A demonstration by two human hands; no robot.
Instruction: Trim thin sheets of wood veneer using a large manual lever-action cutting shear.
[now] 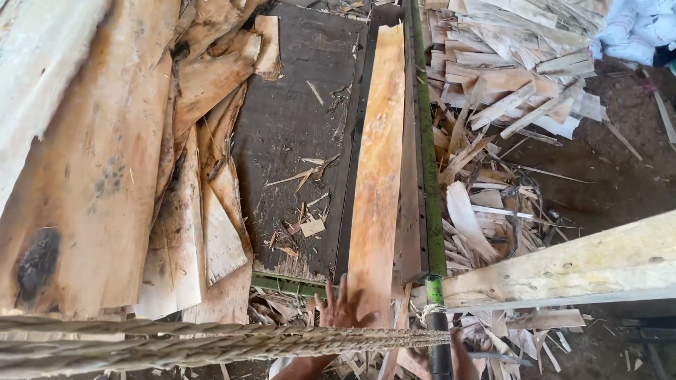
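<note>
A dirt floor littered with wood offcuts surrounds a dark, worn machine table, with stacked veneer sheets piled along its left side and a green metal rail running down its right edge. On the table lies the long veneer strip, lengthwise and just beside the rail, its far end reaching the top of the view. My left hand rests on the near end of the strip, fingers spread flat and pointing away from me, pressing rather than pinching. My right hand shows only in part at the lower edge, beside the dark post under the rail; I cannot tell whether it is open or closed. A twisted fibre rope crosses low in front of both hands and is tied to the rail. A pale timber beam juts out to the right. To handle the strip well, I judge that the palm should stay flat and centred on its width, keeping the thin sheet parallel to the rail so it neither buckles nor splits along the grain. The strip extends straight ahead of my left fingertips, with only its near end under the hand.
</note>
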